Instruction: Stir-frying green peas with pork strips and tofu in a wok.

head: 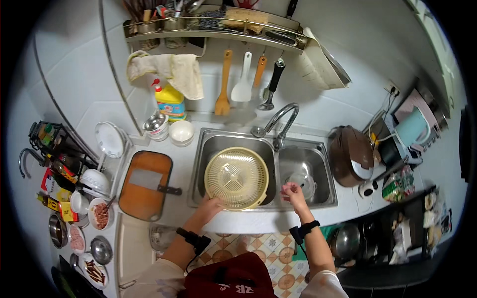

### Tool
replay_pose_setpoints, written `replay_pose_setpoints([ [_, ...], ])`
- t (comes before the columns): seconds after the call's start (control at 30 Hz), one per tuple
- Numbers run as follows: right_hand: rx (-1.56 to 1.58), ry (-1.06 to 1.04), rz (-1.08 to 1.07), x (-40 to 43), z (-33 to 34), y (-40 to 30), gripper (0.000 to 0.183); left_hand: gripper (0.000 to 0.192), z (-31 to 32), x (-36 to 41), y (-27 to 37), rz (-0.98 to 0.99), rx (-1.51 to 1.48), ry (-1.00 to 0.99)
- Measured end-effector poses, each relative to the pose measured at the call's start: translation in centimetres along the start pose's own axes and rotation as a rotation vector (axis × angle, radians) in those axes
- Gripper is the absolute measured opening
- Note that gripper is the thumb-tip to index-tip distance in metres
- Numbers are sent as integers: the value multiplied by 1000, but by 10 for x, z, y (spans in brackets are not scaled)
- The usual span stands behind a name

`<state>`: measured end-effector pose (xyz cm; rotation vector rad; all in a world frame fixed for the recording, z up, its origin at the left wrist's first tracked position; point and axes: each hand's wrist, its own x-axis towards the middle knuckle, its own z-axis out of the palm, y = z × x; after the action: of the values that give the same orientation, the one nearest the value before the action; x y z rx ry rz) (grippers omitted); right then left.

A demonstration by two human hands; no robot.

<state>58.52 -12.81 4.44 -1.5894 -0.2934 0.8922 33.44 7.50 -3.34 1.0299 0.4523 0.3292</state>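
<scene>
A yellow plastic colander (236,177) sits over the left basin of the steel double sink (197,167). My left hand (211,209) grips its near left rim, with the thumb over the edge. My right hand (292,193) is raised over the near part of the divider and the right basin, fingers curled; whether anything small is between them cannot be told. A clear round container (302,184) lies in the right basin, just beyond my right hand. The chrome faucet (287,123) rises behind the divider, its spout turned over the left basin. No water stream shows.
Left of the sink, a cleaver (147,179) lies on a wooden cutting board (139,201), its handle sticking out rightward. White bowls (181,133) and a yellow soap bottle (170,104) stand behind. A brown rice cooker (350,156) stands right of the sink. Bowls of meat (100,215) are at far left.
</scene>
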Motion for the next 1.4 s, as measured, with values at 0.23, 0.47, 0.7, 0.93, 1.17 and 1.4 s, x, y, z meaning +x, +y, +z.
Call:
replay_pose_setpoints([
  [0.23, -873, 355, -628, 176, -59, -1, 36, 49, 63, 54, 18, -166, -449, 353],
  [0.47, -439, -244, -37, 179, -16, -21, 56, 56, 57, 78, 5, -202, -350, 382],
  [0.7, -491, -323, -45, 123, 9, -18, 55, 69, 35, 82, 4, -267, 32, 308],
  [0.93, -1183, -168, -650, 85, -25, 10, 47, 48, 8, 76, 0, -212, 367, 509],
  [1.17, -988, 59, -793, 67, -5, 13, 50, 39, 4, 78, 19, -139, 339, 472],
  [1.4, -279, 11, -225, 70, 1, 1, 60, 48, 15, 86, 47, -32, 496, 246],
])
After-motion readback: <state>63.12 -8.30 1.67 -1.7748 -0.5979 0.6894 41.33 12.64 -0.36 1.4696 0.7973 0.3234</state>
